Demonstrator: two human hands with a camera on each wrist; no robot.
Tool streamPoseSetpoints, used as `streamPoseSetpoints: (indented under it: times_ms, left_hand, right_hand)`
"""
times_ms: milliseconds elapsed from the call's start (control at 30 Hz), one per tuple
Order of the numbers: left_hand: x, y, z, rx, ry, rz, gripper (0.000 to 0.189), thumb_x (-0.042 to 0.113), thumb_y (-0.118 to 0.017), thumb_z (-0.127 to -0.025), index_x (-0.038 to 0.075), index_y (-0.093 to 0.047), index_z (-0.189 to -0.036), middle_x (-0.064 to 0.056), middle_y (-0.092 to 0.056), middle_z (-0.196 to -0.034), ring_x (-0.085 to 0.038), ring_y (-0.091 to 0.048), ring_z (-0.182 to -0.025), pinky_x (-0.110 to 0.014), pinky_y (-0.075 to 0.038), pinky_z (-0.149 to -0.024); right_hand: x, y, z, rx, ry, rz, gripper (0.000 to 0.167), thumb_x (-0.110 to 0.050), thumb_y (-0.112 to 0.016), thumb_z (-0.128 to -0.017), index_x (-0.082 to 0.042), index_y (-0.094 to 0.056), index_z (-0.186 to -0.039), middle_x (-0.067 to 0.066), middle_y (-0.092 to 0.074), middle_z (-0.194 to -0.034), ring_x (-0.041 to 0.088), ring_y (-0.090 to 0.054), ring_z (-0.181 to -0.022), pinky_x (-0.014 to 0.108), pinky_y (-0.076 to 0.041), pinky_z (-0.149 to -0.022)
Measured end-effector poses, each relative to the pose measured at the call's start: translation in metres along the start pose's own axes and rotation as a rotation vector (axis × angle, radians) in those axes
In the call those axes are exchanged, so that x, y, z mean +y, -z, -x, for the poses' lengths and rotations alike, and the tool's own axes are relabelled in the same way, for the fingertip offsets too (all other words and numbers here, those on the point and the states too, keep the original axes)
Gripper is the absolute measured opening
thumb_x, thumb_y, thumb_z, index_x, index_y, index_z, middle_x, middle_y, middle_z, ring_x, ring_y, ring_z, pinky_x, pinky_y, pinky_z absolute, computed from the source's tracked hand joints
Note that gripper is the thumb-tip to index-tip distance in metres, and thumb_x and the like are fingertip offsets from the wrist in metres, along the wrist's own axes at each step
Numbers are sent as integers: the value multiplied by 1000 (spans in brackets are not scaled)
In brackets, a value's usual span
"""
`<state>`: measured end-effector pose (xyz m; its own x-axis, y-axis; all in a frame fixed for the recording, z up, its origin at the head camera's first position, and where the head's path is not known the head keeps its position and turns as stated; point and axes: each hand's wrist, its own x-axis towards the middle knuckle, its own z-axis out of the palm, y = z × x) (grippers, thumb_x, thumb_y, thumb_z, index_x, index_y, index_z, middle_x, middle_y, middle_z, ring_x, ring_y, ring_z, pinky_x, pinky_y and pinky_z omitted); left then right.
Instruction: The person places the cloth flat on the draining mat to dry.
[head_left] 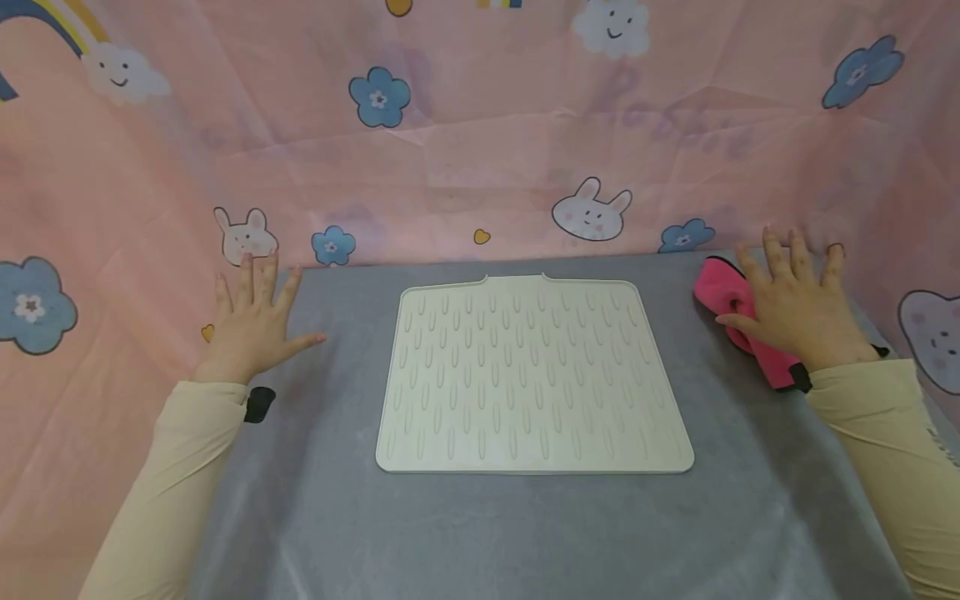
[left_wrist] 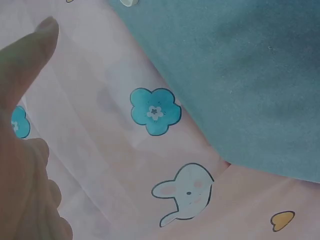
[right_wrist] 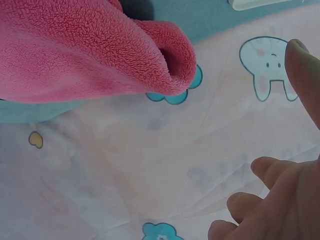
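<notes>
My left hand point(head_left: 255, 329) is spread with straight fingers at the left side of the grey table, holding nothing. On the right, my right hand point(head_left: 798, 304) is likewise spread, its fingers straight, and it overlaps a pink cloth point(head_left: 726, 287) in the head view. The cloth is fluffy, dark-edged and crumpled; part of it is hidden under the hand. In the right wrist view the pink cloth point(right_wrist: 100, 50) shows a folded end, apart from the fingertips. Between the hands lies a cream mat point(head_left: 525, 375) with rows of raised oval ridges and a small tab at its far edge.
A grey cloth covers the table point(head_left: 480, 533). Behind it and along both sides hangs a pink curtain point(head_left: 465, 167) printed with rabbits, flowers and clouds. Black bands show at both wrists, by the cuffs of the beige sleeves point(head_left: 172, 475).
</notes>
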<state>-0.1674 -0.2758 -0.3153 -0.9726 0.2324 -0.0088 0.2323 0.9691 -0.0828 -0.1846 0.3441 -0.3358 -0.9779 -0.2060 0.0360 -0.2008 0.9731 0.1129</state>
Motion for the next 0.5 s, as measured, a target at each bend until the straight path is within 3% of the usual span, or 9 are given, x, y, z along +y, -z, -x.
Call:
streamPoseSetpoints:
  times_ms: [167,300,500]
  left_hand:
    - [-1,-1,2,6,10,16,99,55,-60,-84,1,-9,-150,-26,13,-153,-41,28,-133,-64,19,-99]
    - [1,-6,4,-4,17,32,97,53,-60,-85,0,-9,-149,-27,11,-152,-43,25,-134,-66,16,-100]
    - [14,-14,10,-21,-29,73,95,50,-61,-86,-2,-12,-148,-29,6,-152,-47,17,-136,-70,5,-101]
  right_hand:
    - [0,0,-1,-16,-7,-8,94,-43,-64,-86,1,-9,-148,32,11,-149,47,20,-134,65,21,-97]
    - [0,0,0,-25,-9,-15,93,-44,-63,-87,1,-9,-148,32,11,-149,48,18,-134,65,22,-97]
    - [2,-4,1,-34,-17,-38,92,-45,-62,-88,0,-9,-148,33,8,-149,51,11,-135,64,23,-96]
